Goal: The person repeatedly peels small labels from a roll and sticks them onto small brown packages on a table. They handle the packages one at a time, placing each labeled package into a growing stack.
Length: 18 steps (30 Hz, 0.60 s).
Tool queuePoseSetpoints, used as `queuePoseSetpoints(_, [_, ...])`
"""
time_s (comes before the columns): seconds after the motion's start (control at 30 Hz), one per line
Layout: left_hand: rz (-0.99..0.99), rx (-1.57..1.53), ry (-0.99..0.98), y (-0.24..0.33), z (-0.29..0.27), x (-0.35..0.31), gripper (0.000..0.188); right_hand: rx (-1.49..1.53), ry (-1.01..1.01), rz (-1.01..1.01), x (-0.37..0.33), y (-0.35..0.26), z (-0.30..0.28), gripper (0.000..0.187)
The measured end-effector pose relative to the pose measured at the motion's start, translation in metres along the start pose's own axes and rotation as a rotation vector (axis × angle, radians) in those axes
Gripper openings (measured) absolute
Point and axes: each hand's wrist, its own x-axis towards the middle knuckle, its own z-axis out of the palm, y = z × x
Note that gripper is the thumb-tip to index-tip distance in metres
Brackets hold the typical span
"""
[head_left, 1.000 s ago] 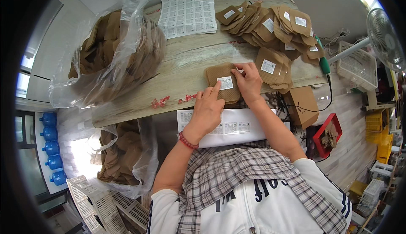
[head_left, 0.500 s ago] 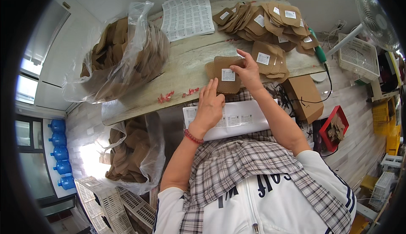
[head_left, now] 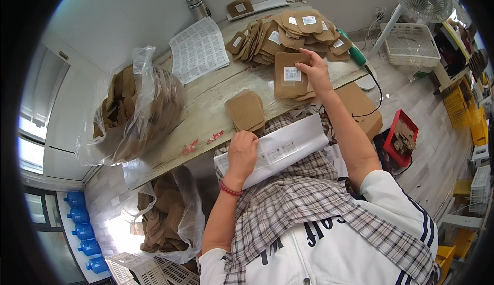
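My right hand [head_left: 316, 72] pinches the upper right edge of a brown, round-cornered textured pad [head_left: 285, 87], with a white printed label [head_left: 292, 73] on its face. This pad is over a small pile of the same pads, mostly hidden behind it. On my lap lies a white sheet of labels [head_left: 306, 138]; my left hand [head_left: 242, 154] is closed at its left part, fingers curled over the sheet and some of its labels. Just beyond the left fingertips, a small stack of unlabelled brown pads [head_left: 244, 110] rests by the table's front edge.
Labelled pads [head_left: 272, 39] are heaped at the table's back right, near a green-handled corded tool [head_left: 356, 54]. A printed label sheet [head_left: 198, 48] and a plastic bag of brown pads [head_left: 139, 112] are to the left. A steel flask [head_left: 198, 7] stands behind.
The labelled pad has moved rightward in my right hand from the unlabelled stack to the pile. My left hand has let go of it and drawn back to the sheet on my lap.
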Motion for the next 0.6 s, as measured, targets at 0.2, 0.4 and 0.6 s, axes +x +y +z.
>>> queuePoseSetpoints(0.2, [0.017, -0.099, 0.033, 0.002, 0.017, -0.008, 0.006, -0.694, 0.183, -0.371, 0.007, 0.013, -0.014, 0.048])
queuePoseSetpoints(0.4, [-0.09, -0.184, 0.035, -0.006, 0.02, -0.013, 0.01, -0.792, -0.569, -0.353, -0.142, -0.002, 0.062, 0.024])
queuePoseSetpoints(0.6, [0.007, -0.024, 0.117, -0.026, -0.001, -0.032, 0.011, -0.767, -0.517, -0.317, -0.164, 0.024, 0.059, 0.012])
